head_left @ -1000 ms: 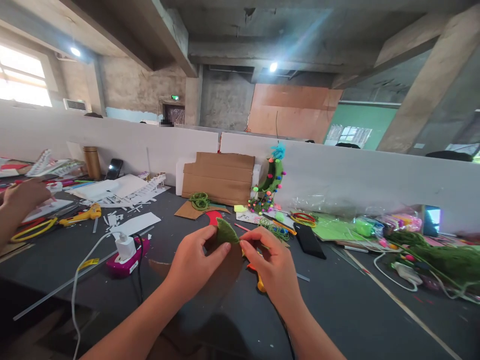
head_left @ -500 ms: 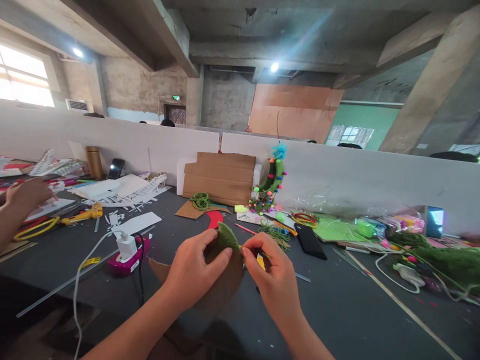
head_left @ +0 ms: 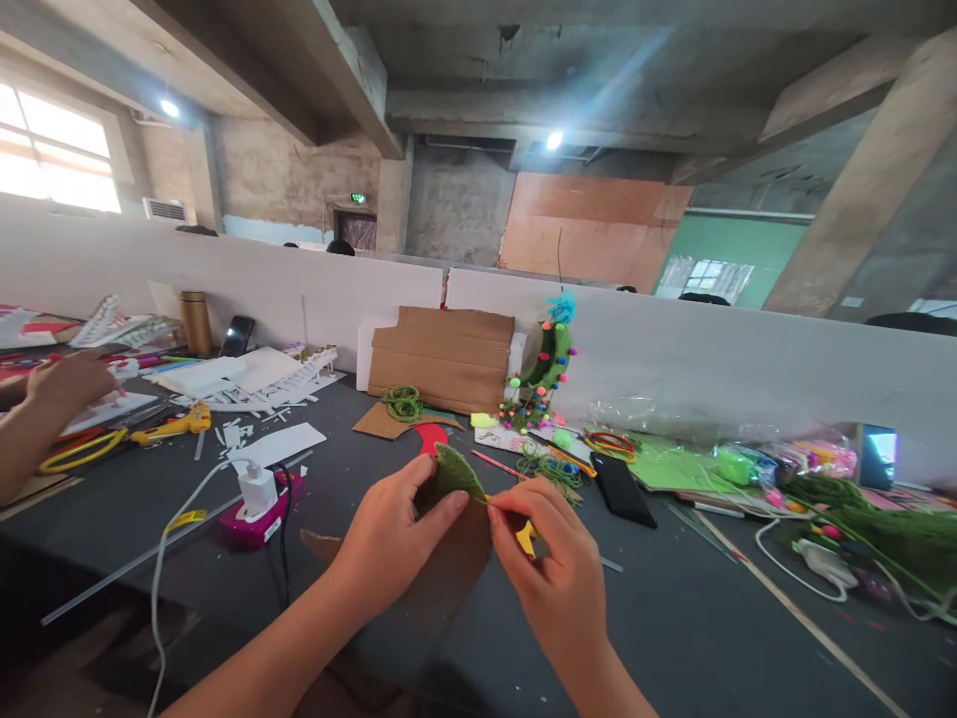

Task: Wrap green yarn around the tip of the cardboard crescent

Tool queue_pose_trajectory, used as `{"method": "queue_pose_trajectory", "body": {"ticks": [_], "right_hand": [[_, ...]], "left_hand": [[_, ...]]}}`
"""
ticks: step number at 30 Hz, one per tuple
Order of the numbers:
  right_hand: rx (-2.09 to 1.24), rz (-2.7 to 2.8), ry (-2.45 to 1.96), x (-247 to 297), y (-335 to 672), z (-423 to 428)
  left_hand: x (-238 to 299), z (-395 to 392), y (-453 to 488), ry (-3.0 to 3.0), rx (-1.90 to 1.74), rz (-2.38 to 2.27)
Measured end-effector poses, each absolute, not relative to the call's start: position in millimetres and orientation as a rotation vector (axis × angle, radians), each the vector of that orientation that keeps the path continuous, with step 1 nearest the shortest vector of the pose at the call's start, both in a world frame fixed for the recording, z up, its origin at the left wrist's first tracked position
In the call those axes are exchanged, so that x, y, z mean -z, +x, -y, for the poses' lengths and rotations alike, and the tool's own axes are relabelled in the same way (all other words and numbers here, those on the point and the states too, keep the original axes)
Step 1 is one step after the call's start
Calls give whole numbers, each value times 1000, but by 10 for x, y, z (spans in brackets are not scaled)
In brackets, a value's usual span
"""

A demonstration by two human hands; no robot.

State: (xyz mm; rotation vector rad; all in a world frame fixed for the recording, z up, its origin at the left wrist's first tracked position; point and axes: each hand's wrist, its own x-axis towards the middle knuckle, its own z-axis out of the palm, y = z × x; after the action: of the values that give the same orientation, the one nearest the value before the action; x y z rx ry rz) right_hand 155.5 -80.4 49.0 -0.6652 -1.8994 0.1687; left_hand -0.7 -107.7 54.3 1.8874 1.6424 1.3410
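My left hand (head_left: pixel 408 524) is closed on a curved piece of brown cardboard (head_left: pixel 449 573), its thumb on the near face. Green yarn (head_left: pixel 458 471) covers the pointed upper tip of the piece. At the right edge of that covering, my right hand (head_left: pixel 549 558) pinches a thin strand of yarn between thumb and forefinger. Something small and yellow (head_left: pixel 525 539) shows just under the right hand, mostly hidden. Beyond the hands stands a green yarn-covered crescent (head_left: pixel 553 369) dotted with coloured pom-poms and topped with a blue tuft.
A magenta power strip (head_left: pixel 254 524) with a white plug lies at left, its cable trailing. Further left are a yellow glue gun (head_left: pixel 175 424) and another person's hand (head_left: pixel 67 389). A black phone (head_left: pixel 622 489) and green yarn (head_left: pixel 897 543) lie at right. Cardboard (head_left: pixel 441 359) leans behind.
My right hand has drawn slightly right and down from the yarn-covered edge, and the strand between shows more. My left hand keeps its hold. The view has shifted a little.
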Motion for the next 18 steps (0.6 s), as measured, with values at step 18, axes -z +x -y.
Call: {"method": "queue_pose_trajectory", "body": {"ticks": [18], "right_hand": [[-368, 2078, -782, -615, 1712, 646]], "left_hand": [[-528, 1055, -96, 2065, -1153, -1620]]}}
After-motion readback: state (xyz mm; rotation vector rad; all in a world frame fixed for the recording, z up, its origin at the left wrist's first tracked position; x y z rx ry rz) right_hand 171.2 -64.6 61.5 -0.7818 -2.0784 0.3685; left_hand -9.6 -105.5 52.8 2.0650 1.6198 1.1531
